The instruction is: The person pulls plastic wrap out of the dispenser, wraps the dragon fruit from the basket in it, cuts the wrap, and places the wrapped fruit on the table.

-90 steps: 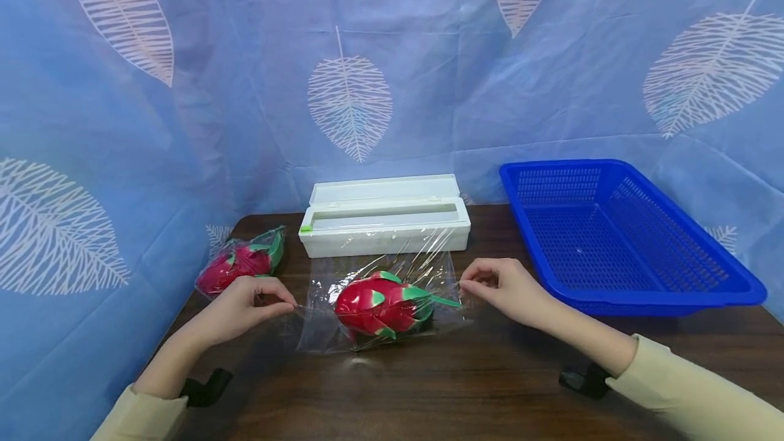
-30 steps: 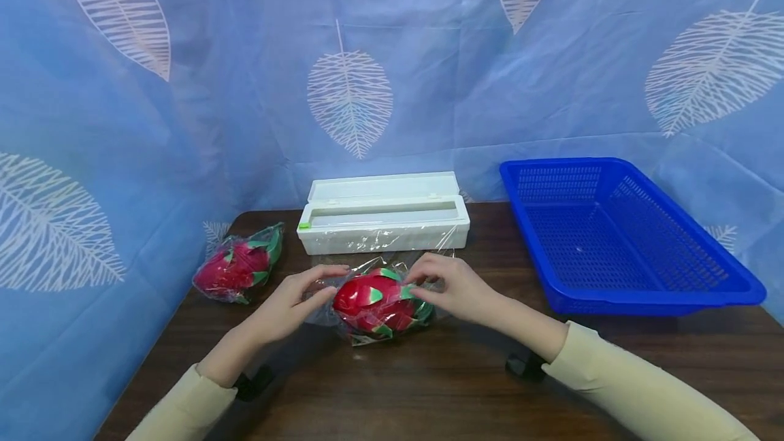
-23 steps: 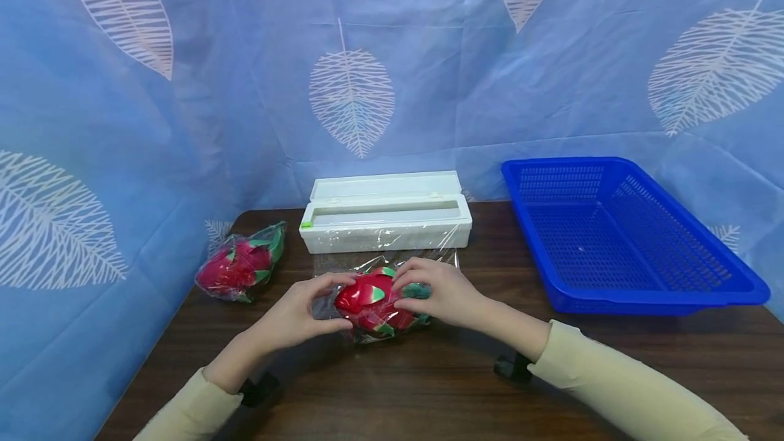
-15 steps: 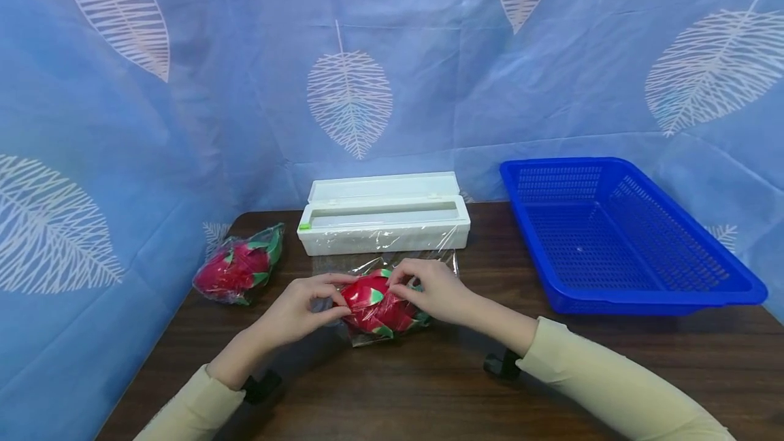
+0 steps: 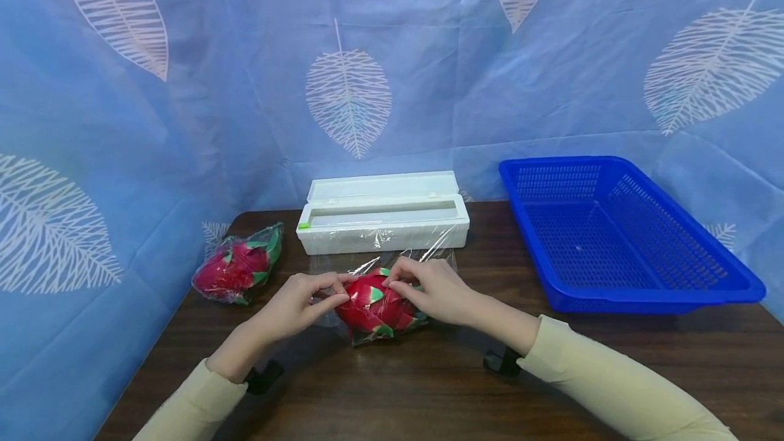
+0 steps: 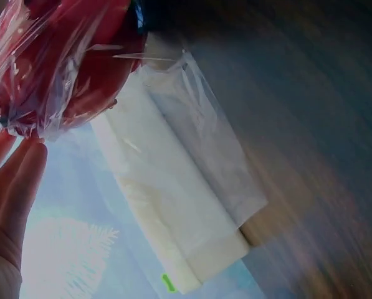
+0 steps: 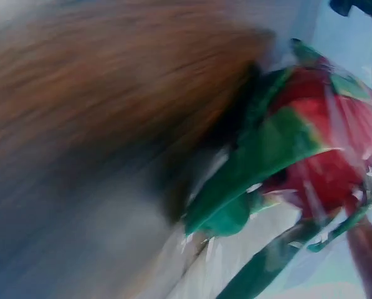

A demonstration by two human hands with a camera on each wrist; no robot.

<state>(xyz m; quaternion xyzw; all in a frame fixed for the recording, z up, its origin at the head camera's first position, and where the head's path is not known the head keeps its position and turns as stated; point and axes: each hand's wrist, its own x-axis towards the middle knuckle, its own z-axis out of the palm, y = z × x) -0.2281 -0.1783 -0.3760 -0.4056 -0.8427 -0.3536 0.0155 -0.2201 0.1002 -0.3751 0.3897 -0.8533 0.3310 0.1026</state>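
A red dragon fruit with green scales (image 5: 373,312) lies on the table at centre, partly covered by clear cling film (image 5: 442,258). My left hand (image 5: 303,301) pinches the film at the fruit's left end, thumb and forefinger nearly together. On top of the fruit, the right hand (image 5: 437,291) pinches film toward the right side. In the left wrist view, fingertips (image 6: 30,156) meet the film-covered end of the fruit (image 6: 73,68). The right wrist view shows green scales (image 7: 260,162) under shiny film. Behind the fruit, film stretches back to a white dispenser box (image 5: 382,240) with its lid raised.
Another dragon fruit (image 5: 235,267), wrapped in film, lies at the table's left edge. To the right stands a blue perforated basket (image 5: 655,301). A blue leaf-patterned cloth (image 5: 404,107) hangs behind the dark wooden table (image 5: 392,393).
From holding the film's corners wide apart, both hands have come inward over the fruit, folding film across it. In the last half second they have barely moved.
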